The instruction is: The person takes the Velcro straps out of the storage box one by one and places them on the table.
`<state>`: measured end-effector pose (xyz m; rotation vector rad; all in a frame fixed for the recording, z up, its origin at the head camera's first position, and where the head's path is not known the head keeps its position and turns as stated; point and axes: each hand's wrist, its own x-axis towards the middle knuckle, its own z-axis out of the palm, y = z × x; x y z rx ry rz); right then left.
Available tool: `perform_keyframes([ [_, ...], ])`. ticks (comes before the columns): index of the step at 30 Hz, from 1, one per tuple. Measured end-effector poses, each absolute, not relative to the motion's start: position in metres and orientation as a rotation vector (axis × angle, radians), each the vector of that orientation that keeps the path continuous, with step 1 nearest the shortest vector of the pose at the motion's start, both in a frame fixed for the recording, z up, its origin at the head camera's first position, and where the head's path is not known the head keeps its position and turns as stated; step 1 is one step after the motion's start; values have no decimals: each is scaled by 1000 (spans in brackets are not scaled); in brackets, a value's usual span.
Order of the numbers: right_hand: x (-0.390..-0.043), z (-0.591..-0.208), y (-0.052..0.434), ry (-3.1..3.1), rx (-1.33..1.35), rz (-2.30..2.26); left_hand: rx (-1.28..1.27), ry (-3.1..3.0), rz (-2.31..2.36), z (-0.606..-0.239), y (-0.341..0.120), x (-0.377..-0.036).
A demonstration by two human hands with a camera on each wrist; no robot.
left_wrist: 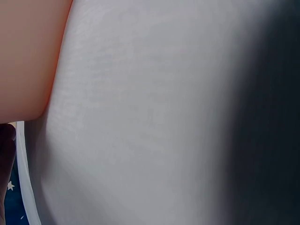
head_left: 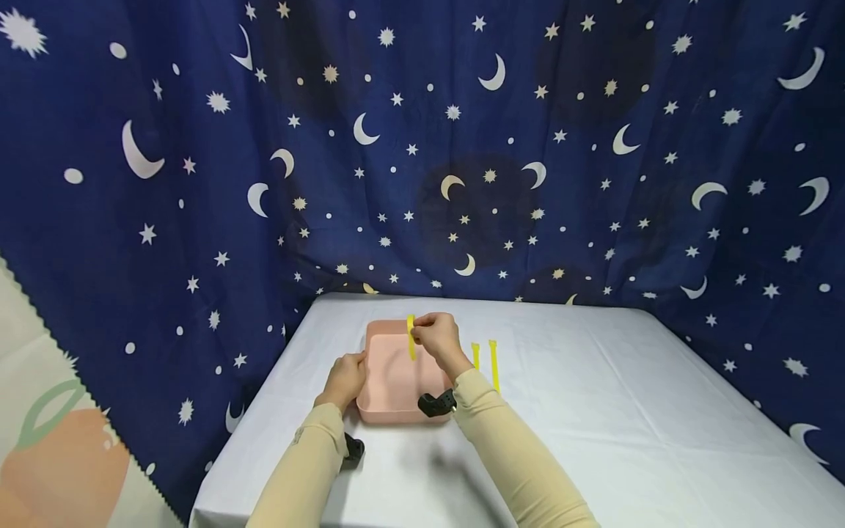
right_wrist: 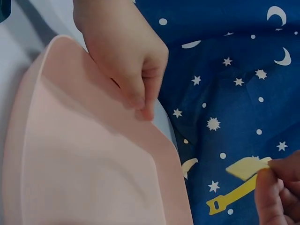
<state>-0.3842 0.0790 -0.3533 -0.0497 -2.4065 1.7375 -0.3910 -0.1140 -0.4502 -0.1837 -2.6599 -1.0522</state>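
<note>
A pink tray [head_left: 389, 374] lies on the white table [head_left: 594, 411]. My left hand [head_left: 348, 374] grips its left rim, fingers curled over the edge; in the right wrist view the left hand [right_wrist: 140, 98] pinches the tray rim [right_wrist: 93, 140]. My right hand [head_left: 425, 334] pinches a yellow strap [head_left: 411, 341] that hangs over the tray's far part. The right wrist view shows the fingertips [right_wrist: 274, 187] on the strap's [right_wrist: 246, 168] upper end. The left wrist view shows only the tray's wall [left_wrist: 28, 56] and the tablecloth [left_wrist: 140, 117].
Two more yellow straps [head_left: 493, 363] lie side by side on the cloth just right of the tray. A dark blue curtain with moons and stars [head_left: 462, 147] hangs close behind the table and on both sides. Black wrist cameras [head_left: 436, 403] sit on both forearms.
</note>
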Motion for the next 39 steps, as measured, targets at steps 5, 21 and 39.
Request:
perform_keyframes([
  [5,-387,-345,90,-2386,-44,1695,-183,-2663,-1072,-445,-113,-391],
  [21,-391,-345,132,-2375,-132,1686,-157,-2698,-1061,-449,-113,-388],
  [39,-391,-350,160,-2334,-207,1719,-139,-2719,-1048,-448,-111,-387],
])
